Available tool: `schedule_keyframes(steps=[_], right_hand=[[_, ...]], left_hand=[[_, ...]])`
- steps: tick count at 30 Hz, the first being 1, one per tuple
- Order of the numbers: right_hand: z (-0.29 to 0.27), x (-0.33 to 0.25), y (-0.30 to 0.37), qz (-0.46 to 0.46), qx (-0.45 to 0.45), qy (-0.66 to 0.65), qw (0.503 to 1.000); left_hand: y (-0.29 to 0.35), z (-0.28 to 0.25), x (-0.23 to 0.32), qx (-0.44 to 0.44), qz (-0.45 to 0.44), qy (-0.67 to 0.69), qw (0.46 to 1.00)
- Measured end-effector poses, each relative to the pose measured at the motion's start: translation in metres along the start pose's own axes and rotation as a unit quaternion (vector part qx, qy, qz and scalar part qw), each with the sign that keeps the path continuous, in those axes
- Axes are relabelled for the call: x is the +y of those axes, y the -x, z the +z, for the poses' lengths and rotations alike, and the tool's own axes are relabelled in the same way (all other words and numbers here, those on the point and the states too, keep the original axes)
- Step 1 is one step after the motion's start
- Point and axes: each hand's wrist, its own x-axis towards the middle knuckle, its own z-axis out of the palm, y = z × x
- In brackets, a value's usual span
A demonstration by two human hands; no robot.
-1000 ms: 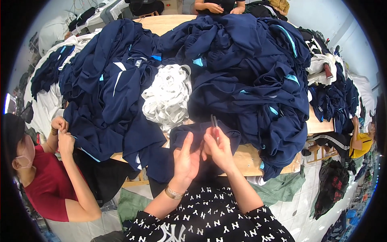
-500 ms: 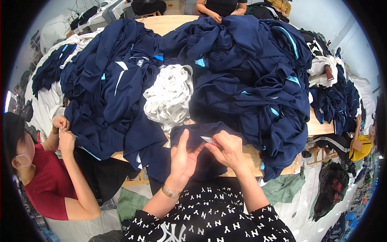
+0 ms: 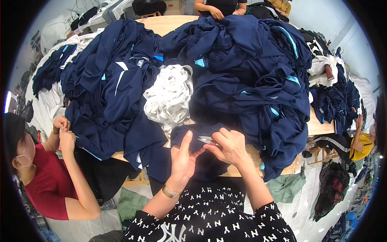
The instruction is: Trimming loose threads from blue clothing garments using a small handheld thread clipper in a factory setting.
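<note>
My right hand (image 3: 229,147) is closed around a small pair of thread snips (image 3: 206,140), its metal blades pointing left over a dark navy garment (image 3: 187,133). Beside it, my left hand (image 3: 183,159) has its thumb raised apart from the fingers. Those fingers stretch toward the snips, and their tips are close to my right fingertips. The navy cloth lies behind and below both hands at the near edge of the table. Whatever thread or seam lies at the blades is too small to make out.
A white heap of coiled tape (image 3: 168,97) stands between large navy garment piles on the left (image 3: 105,76) and right (image 3: 250,72). A person in a red top (image 3: 52,181) works at the left; another person's hands (image 3: 215,12) are at the far edge. The wooden table (image 3: 161,24) shows between piles.
The snips' blades now show slightly spread, where before they looked together. My right hand has shifted slightly; my left hand stays nearly in place. The person in yellow at the right has moved an arm.
</note>
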Motion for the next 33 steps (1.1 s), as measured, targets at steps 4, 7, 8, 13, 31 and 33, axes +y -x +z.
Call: schedule_keyframes(steps=[4, 7, 8, 13, 31, 33], right_hand=[[-0.003, 0.001, -0.001, -0.016, -0.009, 0.003, 1.0], [-0.005, 0.003, -0.001, -0.018, -0.009, 0.007, 1.0], [-0.006, 0.003, -0.001, -0.016, -0.006, 0.006, 1.0], [0.0, -0.006, 0.001, 0.112, 0.049, -0.129, 0.984], [0.02, -0.021, 0.002, 0.322, 0.014, -0.429, 0.844], [0.023, -0.017, 0.004, 0.275, 0.025, -0.408, 0.87]], left_hand=[[0.001, 0.003, 0.0, 0.003, 0.01, -0.013, 1.0], [0.0, 0.001, 0.0, 0.0, 0.013, -0.032, 0.999], [0.0, -0.001, -0.001, 0.0, 0.013, -0.032, 0.999], [0.0, -0.002, -0.002, 0.007, 0.017, -0.036, 0.999], [0.0, -0.006, -0.009, -0.051, -0.101, 0.17, 0.979], [-0.002, -0.006, -0.008, -0.031, -0.075, 0.167, 0.983]])
